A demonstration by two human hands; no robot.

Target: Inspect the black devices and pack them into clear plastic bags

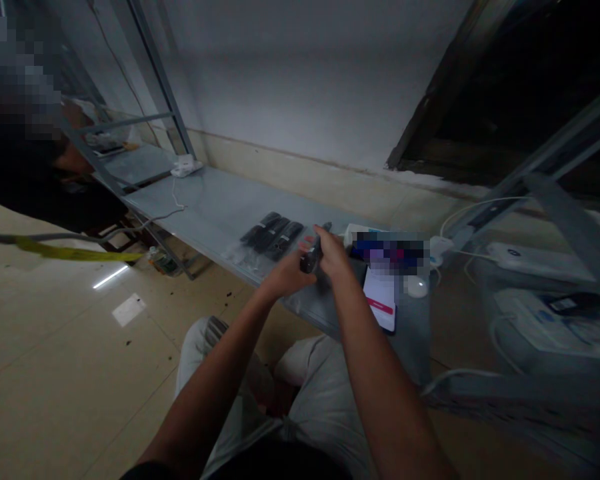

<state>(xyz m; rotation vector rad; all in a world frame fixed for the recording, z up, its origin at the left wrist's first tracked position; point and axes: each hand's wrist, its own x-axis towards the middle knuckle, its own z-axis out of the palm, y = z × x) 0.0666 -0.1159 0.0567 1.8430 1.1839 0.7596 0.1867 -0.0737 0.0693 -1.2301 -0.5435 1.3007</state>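
Over the front part of the grey table (207, 200), my two hands meet around a small dark bundle (311, 259) that looks wrapped in clear plastic. My left hand (287, 275) grips it from the left, fingers curled on its far side. From the right, my right hand (333, 252) closes on its upper end. Just left of my hands lie several black bundles (273, 233) side by side, each with a pale band or label; their exact kind is too dim to tell. Clear plastic (247, 259) spreads around them.
Right of my hands lies a phone (380, 300) with a lit screen, near a white rounded object (417, 287). White power strips (535, 260) and cables crowd the right side. A white adapter (185, 165) sits farther left. Another person (20, 160) sits at far left, beyond metal posts.
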